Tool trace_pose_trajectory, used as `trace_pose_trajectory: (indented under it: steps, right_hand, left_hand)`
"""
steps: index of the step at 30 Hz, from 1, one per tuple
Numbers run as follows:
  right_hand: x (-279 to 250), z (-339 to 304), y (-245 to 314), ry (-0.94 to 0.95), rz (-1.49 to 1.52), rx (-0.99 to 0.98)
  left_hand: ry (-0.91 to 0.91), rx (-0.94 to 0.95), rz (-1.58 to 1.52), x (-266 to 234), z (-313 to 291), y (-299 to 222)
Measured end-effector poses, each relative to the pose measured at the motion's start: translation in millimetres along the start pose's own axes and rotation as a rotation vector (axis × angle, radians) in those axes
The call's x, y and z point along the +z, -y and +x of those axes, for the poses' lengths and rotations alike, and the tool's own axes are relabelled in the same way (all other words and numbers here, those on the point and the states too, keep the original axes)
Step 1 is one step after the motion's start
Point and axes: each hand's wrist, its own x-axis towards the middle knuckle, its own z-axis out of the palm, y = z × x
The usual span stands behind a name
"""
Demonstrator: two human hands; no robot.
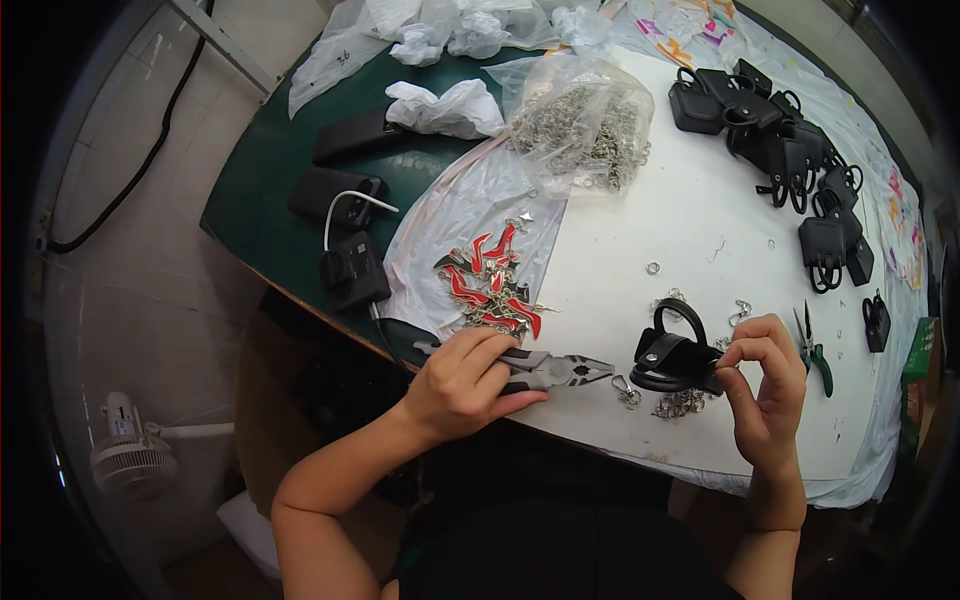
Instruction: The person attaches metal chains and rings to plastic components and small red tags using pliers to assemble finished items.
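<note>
My left hand (468, 382) is wrapped round the handles of a pair of pliers (560, 371) with grey and black grips. The jaws point right, toward a miniature black handbag (672, 356) with two loop handles. Thumb and forefinger of my right hand (765, 385) pinch the bag's right end; a small shiny bit shows at the fingertips, too small to name. Pliers and bag are apart. Just left of the bag lies a silver clasp (627, 392), and a heap of small metal parts (680, 403) sits below it.
Red shoe-shaped charms (495, 285) lie on plastic left of centre. Behind them stands a clear bag of metal fittings (585, 125). Several black mini bags (765, 120) pile at the back right. Green-handled pliers (818, 362) rest by my right hand. Black devices (352, 270) line the left edge.
</note>
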Motion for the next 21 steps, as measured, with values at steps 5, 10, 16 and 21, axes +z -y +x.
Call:
trace_pose_trajectory:
  steps: [5,10,16,21]
  right_hand:
    - [3.1,2.0,1.8,0.001,-0.001,-0.11]
    - [13.3,-0.5,1.8,-0.007,-0.022,-0.256]
    - [25.5,-6.9,2.6,-0.055,-0.046,-0.375]
    - [30.9,-7.8,3.5,-0.094,-0.127,-0.479]
  left_hand:
    - [-0.005,-0.35,-0.222,-41.3,11.0,4.0]
    - [0.106,-0.161,-0.151,-64.0,46.8,-9.2]
    - [0.208,-0.039,-0.007,-68.3,62.1,-30.0]
    - [0.232,0.0,-0.011,-70.1,64.9,-34.1]
